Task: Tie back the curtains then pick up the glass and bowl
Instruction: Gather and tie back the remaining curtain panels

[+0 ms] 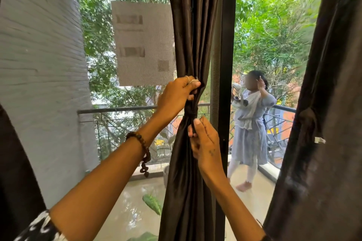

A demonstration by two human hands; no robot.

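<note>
At the frame's centre the dark curtain (193, 45) hangs vertically, cinched at its knot (189, 112). The left hand (177, 94) grips the gathered fabric just above; the right hand (203, 143) pinches the tie's tail just below. Glass and bowl aren't visible.

Illumination is bright natural daylight entering from outside through the window glass (274, 45). The foliage (270, 31) beyond reads vivid, with near-overexposed patches toward the upper right. The dark curtain (188, 35) is backlit; its folds show soft sheen and little shadow detail. The right curtain (323, 103) is blurred and smeared at the frame edge. Wide-angle distortion bows the grey wall (39, 64) at left. The person outside (250, 123) is slightly soft. Both forearms are evenly lit, without hard shadows
</note>
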